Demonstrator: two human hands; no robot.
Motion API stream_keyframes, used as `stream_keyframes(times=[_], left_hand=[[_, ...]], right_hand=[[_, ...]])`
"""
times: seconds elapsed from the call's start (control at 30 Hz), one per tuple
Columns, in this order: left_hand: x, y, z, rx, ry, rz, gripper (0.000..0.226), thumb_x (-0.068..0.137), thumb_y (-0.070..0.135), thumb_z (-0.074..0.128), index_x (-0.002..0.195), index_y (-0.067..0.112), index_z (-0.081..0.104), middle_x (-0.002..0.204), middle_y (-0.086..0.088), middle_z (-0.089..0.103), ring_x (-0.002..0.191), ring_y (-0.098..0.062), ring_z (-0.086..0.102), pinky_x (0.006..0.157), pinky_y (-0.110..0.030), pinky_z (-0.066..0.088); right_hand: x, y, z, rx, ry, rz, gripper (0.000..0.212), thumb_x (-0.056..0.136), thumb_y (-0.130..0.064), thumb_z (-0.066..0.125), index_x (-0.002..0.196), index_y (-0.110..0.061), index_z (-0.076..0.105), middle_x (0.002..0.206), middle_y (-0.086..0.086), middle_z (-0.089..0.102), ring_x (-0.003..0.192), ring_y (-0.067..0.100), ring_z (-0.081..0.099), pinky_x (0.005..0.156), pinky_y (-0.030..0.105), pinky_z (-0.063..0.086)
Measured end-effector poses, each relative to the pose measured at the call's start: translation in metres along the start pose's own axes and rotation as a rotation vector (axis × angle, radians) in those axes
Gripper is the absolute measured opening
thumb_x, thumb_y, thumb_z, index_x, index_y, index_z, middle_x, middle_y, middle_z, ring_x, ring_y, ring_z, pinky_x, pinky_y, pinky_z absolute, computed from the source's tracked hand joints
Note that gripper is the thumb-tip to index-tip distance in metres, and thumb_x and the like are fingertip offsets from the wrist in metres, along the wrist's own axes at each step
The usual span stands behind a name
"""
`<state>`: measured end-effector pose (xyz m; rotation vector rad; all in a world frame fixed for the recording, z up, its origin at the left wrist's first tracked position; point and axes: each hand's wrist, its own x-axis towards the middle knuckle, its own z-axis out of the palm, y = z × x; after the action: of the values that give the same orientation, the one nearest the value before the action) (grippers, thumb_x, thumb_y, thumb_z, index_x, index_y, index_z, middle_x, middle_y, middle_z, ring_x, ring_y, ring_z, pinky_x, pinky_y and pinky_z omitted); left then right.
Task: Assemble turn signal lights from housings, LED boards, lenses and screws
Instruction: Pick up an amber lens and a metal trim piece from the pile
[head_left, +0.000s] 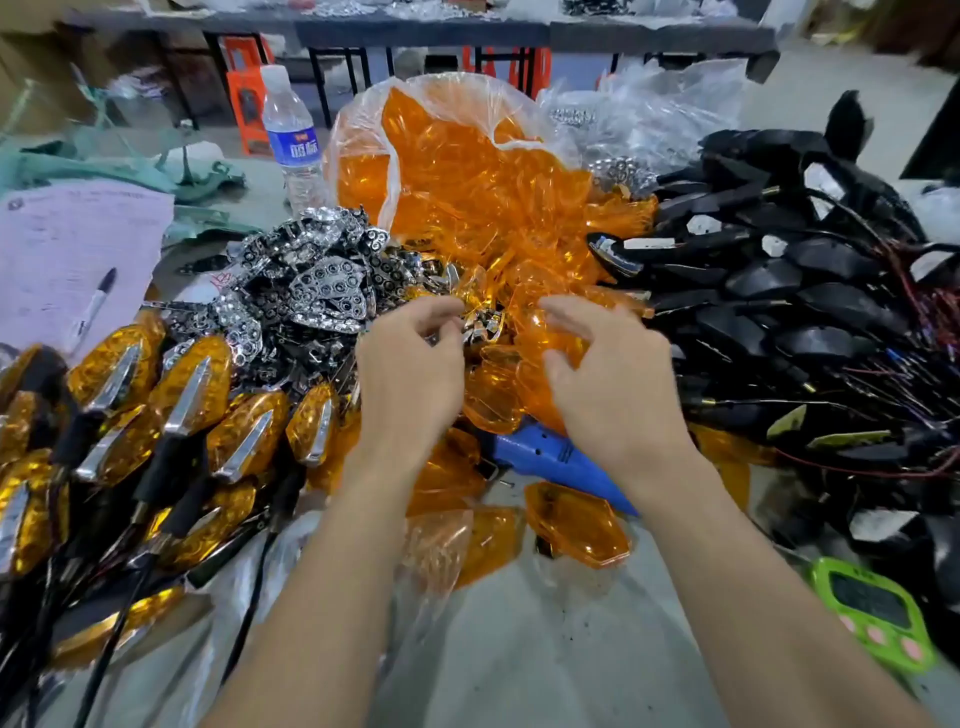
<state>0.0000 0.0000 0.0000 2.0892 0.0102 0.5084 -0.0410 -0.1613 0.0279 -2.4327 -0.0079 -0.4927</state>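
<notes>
My left hand (410, 369) is over the middle of the table, its curled fingertips pinching a small chrome reflector piece (482, 328). Beside it my right hand (610, 379) curls finger and thumb round an orange lens (535, 335). Both hands hover at the foot of a torn clear bag of orange lenses (467, 171). A heap of chrome reflector boards (317, 275) lies to the left of the hands. Black housings (810, 296) with wires are piled on the right. Below my right wrist lies a blue electric screwdriver (550, 460).
Finished amber lights (156, 415) with black stems fill the near left. Loose lenses (576, 525) lie near my forearms. A green timer (872, 613) sits at the right edge. A water bottle (291, 140), a paper sheet (67, 244) and a pen (96, 301) are far left.
</notes>
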Motion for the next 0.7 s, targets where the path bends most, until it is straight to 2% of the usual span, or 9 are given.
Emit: stream_keyframes(times=[0.07, 0.1, 0.17, 0.23, 0.33, 0.4, 0.47, 0.57, 0.7], left_hand=[[-0.006, 0.001, 0.006, -0.069, 0.007, -0.046, 0.023, 0.098, 0.020, 0.065, 0.109, 0.033, 0.079, 0.101, 0.018, 0.077, 0.080, 0.008, 0.069, 0.070, -0.012, 0.056], [-0.011, -0.001, 0.008, -0.081, 0.004, -0.045, 0.023, 0.098, 0.021, 0.065, 0.108, 0.035, 0.079, 0.100, 0.020, 0.077, 0.082, 0.009, 0.069, 0.073, -0.013, 0.057], [-0.016, -0.002, 0.010, -0.085, -0.009, -0.044, 0.027, 0.098, 0.016, 0.064, 0.111, 0.034, 0.078, 0.098, 0.021, 0.076, 0.082, 0.008, 0.068, 0.076, -0.018, 0.057], [-0.010, -0.003, 0.005, -0.053, -0.005, -0.051, 0.030, 0.097, 0.008, 0.063, 0.110, 0.030, 0.079, 0.092, 0.019, 0.075, 0.066, 0.004, 0.066, 0.056, -0.016, 0.053], [-0.007, -0.008, -0.010, 0.069, -0.125, -0.027, 0.022, 0.089, 0.013, 0.068, 0.084, 0.032, 0.080, 0.072, 0.020, 0.072, 0.048, 0.000, 0.059, 0.042, -0.014, 0.042], [-0.006, -0.008, -0.020, 0.184, -0.384, 0.016, 0.009, 0.078, 0.036, 0.069, 0.079, 0.036, 0.078, 0.069, 0.028, 0.069, 0.058, 0.000, 0.064, 0.053, -0.023, 0.050], [-0.004, -0.012, -0.023, 0.316, -0.553, 0.055, 0.024, 0.073, 0.052, 0.073, 0.095, 0.042, 0.078, 0.076, 0.030, 0.067, 0.069, 0.001, 0.064, 0.065, -0.028, 0.052], [-0.001, -0.017, -0.007, 0.323, -0.507, 0.036, 0.043, 0.080, 0.051, 0.083, 0.120, 0.041, 0.074, 0.084, 0.020, 0.063, 0.075, -0.003, 0.057, 0.071, -0.031, 0.049], [0.002, -0.022, 0.014, 0.283, -0.369, 0.011, 0.047, 0.094, 0.037, 0.075, 0.140, 0.039, 0.064, 0.118, 0.002, 0.064, 0.103, -0.018, 0.056, 0.096, -0.039, 0.048]], right_hand=[[0.011, 0.001, -0.001, 0.110, 0.101, -0.009, 0.046, 0.099, -0.009, 0.064, 0.139, -0.031, 0.064, 0.114, -0.011, 0.076, 0.098, 0.010, 0.071, 0.091, 0.022, 0.057], [0.016, 0.003, -0.001, 0.089, 0.073, -0.011, 0.047, 0.098, -0.009, 0.064, 0.139, -0.032, 0.063, 0.111, -0.011, 0.076, 0.094, 0.006, 0.070, 0.084, 0.016, 0.056], [0.021, 0.003, 0.000, -0.110, -0.148, 0.008, 0.050, 0.098, -0.019, 0.066, 0.144, -0.035, 0.057, 0.119, -0.004, 0.073, 0.099, 0.013, 0.069, 0.089, 0.028, 0.057], [0.020, 0.010, 0.006, -0.287, -0.344, 0.044, 0.047, 0.101, -0.030, 0.062, 0.147, -0.033, 0.053, 0.151, 0.000, 0.055, 0.121, 0.026, 0.063, 0.099, 0.042, 0.055], [0.018, 0.020, 0.011, -0.217, -0.343, 0.048, 0.042, 0.102, -0.026, 0.061, 0.143, -0.034, 0.056, 0.166, -0.009, 0.036, 0.128, 0.029, 0.058, 0.101, 0.044, 0.053], [0.023, 0.027, 0.015, -0.169, -0.319, -0.009, 0.039, 0.100, -0.024, 0.065, 0.136, -0.037, 0.060, 0.163, -0.015, 0.040, 0.120, 0.026, 0.062, 0.099, 0.045, 0.054], [0.035, 0.037, 0.019, -0.180, -0.309, -0.053, 0.041, 0.097, -0.022, 0.069, 0.134, -0.038, 0.063, 0.159, -0.019, 0.045, 0.110, 0.020, 0.066, 0.101, 0.042, 0.054], [0.051, 0.045, 0.026, -0.206, -0.265, -0.095, 0.044, 0.097, -0.019, 0.070, 0.138, -0.036, 0.064, 0.156, -0.019, 0.050, 0.106, 0.014, 0.067, 0.100, 0.027, 0.044], [0.061, 0.043, 0.036, -0.259, -0.195, -0.145, 0.042, 0.105, -0.023, 0.056, 0.146, -0.031, 0.059, 0.157, -0.011, 0.051, 0.131, 0.027, 0.060, 0.109, 0.044, 0.045]])
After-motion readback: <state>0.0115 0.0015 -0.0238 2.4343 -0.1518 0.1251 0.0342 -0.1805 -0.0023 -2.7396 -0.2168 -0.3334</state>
